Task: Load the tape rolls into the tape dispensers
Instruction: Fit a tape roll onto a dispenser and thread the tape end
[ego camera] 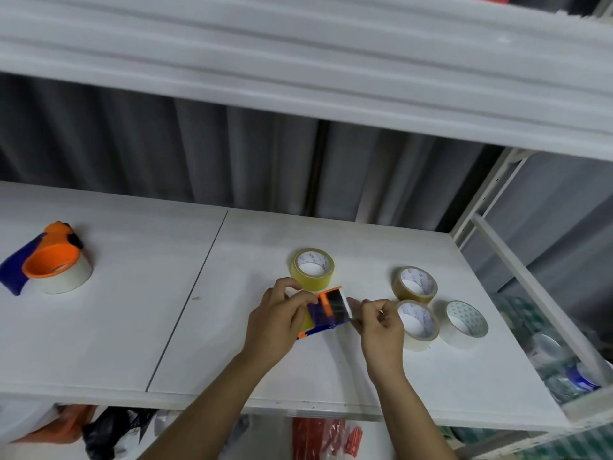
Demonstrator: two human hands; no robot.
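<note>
Left hand (277, 322) clamped round body of blue-and-orange dispenser (326, 310), held just above white shelf board (132, 327). Right hand (378, 327) pinching what looks like clear tape end (352, 310) at toothed blade end; exact contact blurred. Roll inside dispenser mostly hidden; yellowish edge visible under left fingers.

Judged step: threading tape tail over blade. To do well:
- keep dispenser steady, left grip firm
- draw tail straight, square to blade, no twist
- press down onto teeth only once aligned

Waiting near right hand: yellow roll (313, 268), brown roll (414, 285), pale roll (418, 325), white roll (466, 323). Far left: second dispenser (49, 260), already loaded, apparently.
</note>
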